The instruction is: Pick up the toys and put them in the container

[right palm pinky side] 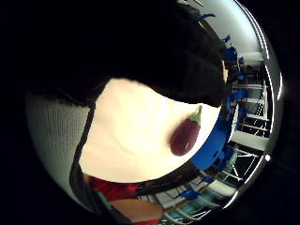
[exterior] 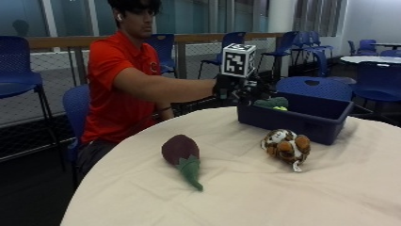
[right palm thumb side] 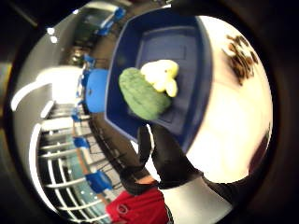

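My gloved right hand (exterior: pixel 235 88) hovers at the near end of the dark blue container (exterior: pixel 313 125), its fingers relaxed and holding nothing. A green plush toy (exterior: pixel 271 101) lies inside the container beside a yellow toy (exterior: pixel 280 108). The thumb side palm view shows the green toy (right palm thumb side: pixel 142 95) and the yellow toy (right palm thumb side: pixel 161 77) resting on the container's floor, with its wall (right palm thumb side: pixel 201 93) and my thumb (right palm thumb side: pixel 166 158) in front. A purple eggplant toy (exterior: pixel 180 149) and a striped tiger toy (exterior: pixel 286 145) lie on the table. The eggplant (right palm pinky side: pixel 185 136) also shows under the glove (right palm pinky side: pixel 164 56).
The round table (exterior: pixel 251 193) has a cream cloth. The container stands near its far edge. Blue chairs (exterior: pixel 19 61) and other tables stand around, and a railing runs behind the person.
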`<action>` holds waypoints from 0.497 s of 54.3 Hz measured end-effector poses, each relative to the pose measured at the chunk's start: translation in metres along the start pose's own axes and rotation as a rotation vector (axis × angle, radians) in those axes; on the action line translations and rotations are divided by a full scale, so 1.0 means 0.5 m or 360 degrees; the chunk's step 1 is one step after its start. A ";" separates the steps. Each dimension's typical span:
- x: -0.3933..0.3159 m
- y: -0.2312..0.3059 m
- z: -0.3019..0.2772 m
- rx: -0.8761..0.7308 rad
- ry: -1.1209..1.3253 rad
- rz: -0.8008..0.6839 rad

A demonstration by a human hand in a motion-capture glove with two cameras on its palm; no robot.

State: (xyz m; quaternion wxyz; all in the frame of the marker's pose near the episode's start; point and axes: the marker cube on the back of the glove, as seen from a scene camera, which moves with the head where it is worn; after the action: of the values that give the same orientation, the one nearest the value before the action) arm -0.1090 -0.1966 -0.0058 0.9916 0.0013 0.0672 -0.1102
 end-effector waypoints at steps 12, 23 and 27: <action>0.157 0.075 0.032 -0.0002 -0.0025 0.0204; 0.292 0.146 0.071 -0.0035 0.0053 0.0364; 0.343 0.172 0.091 -0.0075 0.0097 0.0456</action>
State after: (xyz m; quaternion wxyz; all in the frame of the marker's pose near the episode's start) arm 0.0816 -0.1510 0.0153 0.9945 -0.0092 0.0988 0.0344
